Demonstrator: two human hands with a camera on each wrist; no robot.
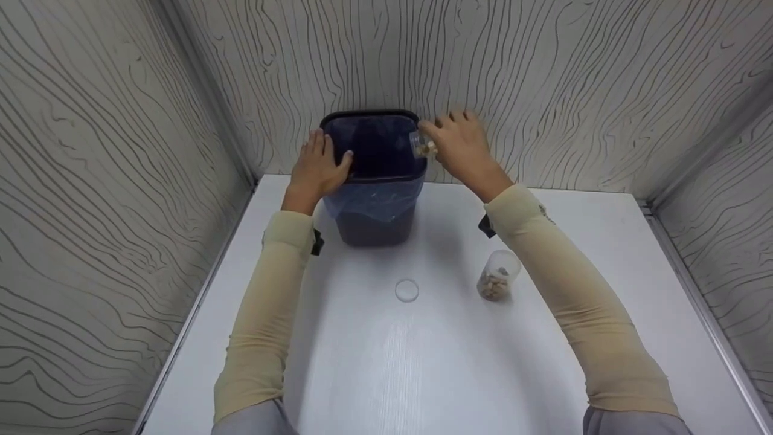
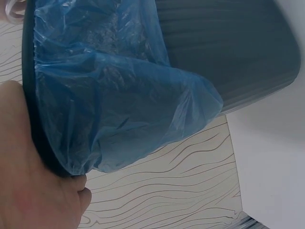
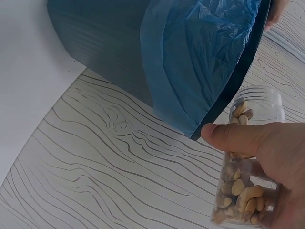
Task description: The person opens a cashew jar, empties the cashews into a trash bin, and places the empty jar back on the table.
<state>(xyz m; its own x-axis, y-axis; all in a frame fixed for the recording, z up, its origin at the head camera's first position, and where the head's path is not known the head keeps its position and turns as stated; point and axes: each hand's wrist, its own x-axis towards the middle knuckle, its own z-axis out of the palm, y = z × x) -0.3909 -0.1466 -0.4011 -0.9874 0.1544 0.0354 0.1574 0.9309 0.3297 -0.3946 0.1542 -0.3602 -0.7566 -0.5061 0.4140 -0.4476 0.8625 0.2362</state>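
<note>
A dark trash bin (image 1: 377, 226) stands at the back of the table, a blue plastic liner (image 2: 119, 105) folded over its rim. My left hand (image 1: 317, 167) grips the bin's left rim, with the fingertips curled around the edge in the left wrist view. At the right rim, my right hand (image 1: 464, 145) holds a clear jar (image 3: 257, 107) tipped on its side, its uncapped mouth pointing over the bin. Nuts (image 3: 245, 200) lie inside this jar, several of them near the mouth. The right thumb overlaps the rim in the right wrist view.
A second clear jar (image 1: 500, 275), partly filled with nuts, stands on the white table (image 1: 386, 362) near the right forearm. A round clear lid (image 1: 406, 290) lies in front of the bin. A wood-patterned wall (image 1: 374, 54) rises right behind the bin.
</note>
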